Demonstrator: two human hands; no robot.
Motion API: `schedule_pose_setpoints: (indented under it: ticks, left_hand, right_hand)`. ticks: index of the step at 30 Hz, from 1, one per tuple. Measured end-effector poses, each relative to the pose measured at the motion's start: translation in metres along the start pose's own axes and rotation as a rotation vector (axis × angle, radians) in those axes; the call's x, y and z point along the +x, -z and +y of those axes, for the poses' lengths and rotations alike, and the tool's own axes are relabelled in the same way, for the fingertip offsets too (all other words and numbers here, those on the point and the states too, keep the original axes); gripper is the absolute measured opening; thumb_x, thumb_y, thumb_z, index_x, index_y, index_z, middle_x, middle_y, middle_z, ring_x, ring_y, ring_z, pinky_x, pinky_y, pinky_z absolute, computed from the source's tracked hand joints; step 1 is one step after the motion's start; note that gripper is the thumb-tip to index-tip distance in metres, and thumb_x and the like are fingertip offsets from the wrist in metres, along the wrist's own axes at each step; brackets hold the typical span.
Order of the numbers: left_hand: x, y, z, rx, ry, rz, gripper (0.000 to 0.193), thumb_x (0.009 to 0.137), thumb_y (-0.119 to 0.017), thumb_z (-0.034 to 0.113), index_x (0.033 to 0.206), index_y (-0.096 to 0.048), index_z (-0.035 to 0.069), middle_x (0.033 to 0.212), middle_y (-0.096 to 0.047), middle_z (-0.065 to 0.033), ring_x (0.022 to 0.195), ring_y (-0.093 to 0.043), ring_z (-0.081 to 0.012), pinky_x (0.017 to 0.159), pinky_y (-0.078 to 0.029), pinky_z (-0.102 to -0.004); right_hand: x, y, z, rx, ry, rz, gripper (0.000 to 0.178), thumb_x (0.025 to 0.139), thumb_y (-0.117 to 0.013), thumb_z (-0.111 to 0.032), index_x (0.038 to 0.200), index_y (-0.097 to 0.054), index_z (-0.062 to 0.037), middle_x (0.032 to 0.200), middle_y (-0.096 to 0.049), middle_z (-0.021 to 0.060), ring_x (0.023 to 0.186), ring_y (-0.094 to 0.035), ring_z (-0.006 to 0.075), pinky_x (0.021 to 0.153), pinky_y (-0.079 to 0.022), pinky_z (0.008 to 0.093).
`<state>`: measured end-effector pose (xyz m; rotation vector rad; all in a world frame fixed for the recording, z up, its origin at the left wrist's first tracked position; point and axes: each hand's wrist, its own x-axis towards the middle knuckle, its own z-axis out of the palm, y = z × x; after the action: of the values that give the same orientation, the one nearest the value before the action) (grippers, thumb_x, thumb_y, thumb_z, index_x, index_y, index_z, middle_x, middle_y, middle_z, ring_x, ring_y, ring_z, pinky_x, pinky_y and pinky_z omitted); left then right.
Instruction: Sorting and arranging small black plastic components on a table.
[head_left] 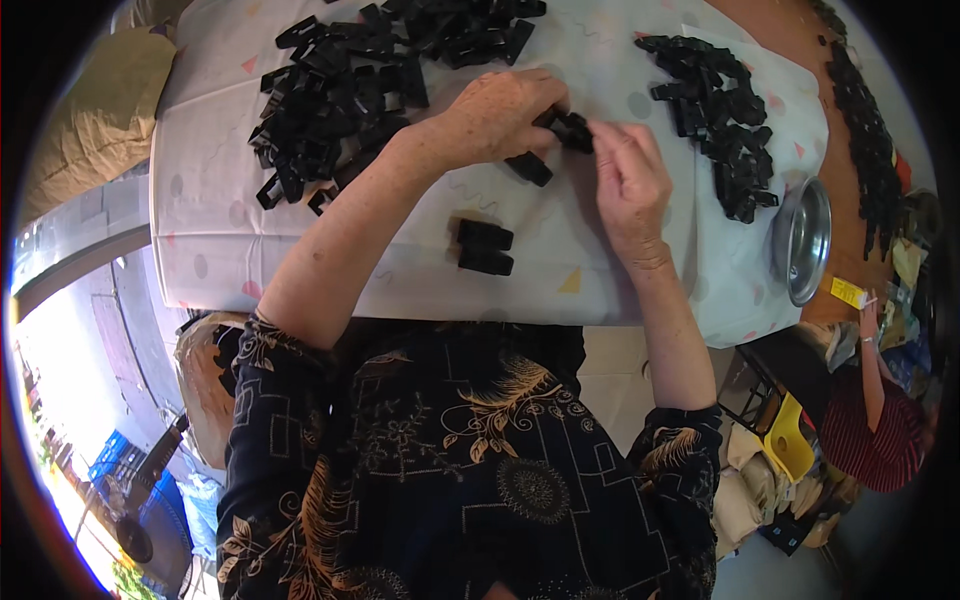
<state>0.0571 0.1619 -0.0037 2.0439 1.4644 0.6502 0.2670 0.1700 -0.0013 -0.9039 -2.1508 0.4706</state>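
Observation:
Over the cloth, my left hand (500, 115) has its fingers curled onto a small black plastic part (574, 133). From the other side my right hand (633, 185) pinches the same part between thumb and fingertips. Another black plastic piece (530, 169) lies just below my left fingers; whether they touch it I cannot tell. Nearer to me, two black blocks (486, 247) rest close together on the cloth. Beyond and left of my left forearm spreads a large heap of black plastic parts (335, 110). A second, longer heap (725, 125) lies right of my right hand.
The table wears a white patterned cloth (400, 290). At its right edge stands a round metal bowl (803, 242). More black parts (865, 150) lie on a brown surface at far right, near another person in a striped garment (875, 430). A fan (140, 520) stands lower left.

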Motion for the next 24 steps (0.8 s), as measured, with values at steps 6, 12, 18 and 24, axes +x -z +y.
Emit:
schedule_pose_setpoints:
  ticks: [6, 12, 18, 24]
  left_hand:
    - [-0.001, -0.003, -0.003, 0.042, -0.050, 0.034, 0.036, 0.072, -0.075, 0.018, 0.103, -0.063, 0.005, 0.102, -0.065, -0.0119, 0.094, -0.064, -0.0340, 0.084, -0.052, -0.0443]
    - [-0.006, -0.006, 0.002, 0.125, -0.006, 0.049, 0.034, 0.076, -0.074, 0.020, 0.105, -0.063, 0.006, 0.106, -0.064, -0.0112, 0.098, -0.065, -0.0331, 0.085, -0.053, -0.0435]
    - [-0.010, -0.004, 0.005, 0.119, 0.010, 0.017, 0.034, 0.078, -0.073, 0.021, 0.107, -0.063, 0.006, 0.108, -0.063, -0.0113, 0.100, -0.065, -0.0328, 0.087, -0.053, -0.0436]
    - [-0.015, -0.011, 0.005, 0.189, 0.002, 0.102, 0.039, 0.078, -0.075, 0.021, 0.113, -0.062, 0.009, 0.107, -0.061, -0.0090, 0.095, -0.064, -0.0313, 0.085, -0.055, -0.0418]
  right_hand:
    - [0.007, -0.006, -0.002, -0.035, 0.122, -0.057, 0.024, 0.085, -0.068, 0.004, 0.108, -0.068, -0.0016, 0.101, -0.063, 0.0110, 0.086, -0.065, 0.0258, 0.074, -0.055, 0.0337]
    - [0.008, 0.000, -0.011, 0.052, -0.091, -0.113, 0.024, 0.085, -0.070, 0.003, 0.109, -0.068, -0.0012, 0.098, -0.064, 0.0107, 0.085, -0.065, 0.0244, 0.073, -0.054, 0.0317]
    - [0.004, -0.009, -0.005, -0.035, 0.108, -0.053, 0.020, 0.082, -0.071, 0.002, 0.102, -0.069, -0.0025, 0.092, -0.064, 0.0079, 0.082, -0.062, 0.0257, 0.071, -0.053, 0.0339]
    - [0.001, -0.009, -0.009, 0.128, -0.069, -0.024, 0.018, 0.085, -0.069, 0.003, 0.102, -0.069, -0.0022, 0.094, -0.064, 0.0089, 0.083, -0.064, 0.0225, 0.073, -0.053, 0.0311]
